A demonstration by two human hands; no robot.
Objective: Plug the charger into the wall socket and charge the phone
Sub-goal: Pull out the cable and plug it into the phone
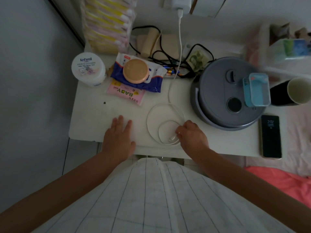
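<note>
A white charger block [180, 3] sits in the wall socket at the top edge. Its white cable [180, 39] runs down onto the white table [94, 118] and lies in loose coils near the front. My right hand [191, 135] rests on the coils with its fingertips pinching the cable beside the plug end [172, 138]. My left hand [118, 137] lies flat on the table with fingers apart, holding nothing. The black phone [270, 136] lies screen up at the table's right front corner, its display lit, apart from both hands.
A grey round appliance [223, 95] with a blue case on top stands right of the coils. Behind are a dark cup [289, 92], black wires, wipe packs with a peach lid [136, 70], a white tub [88, 68] and stacked packets. A pink bed lies at right.
</note>
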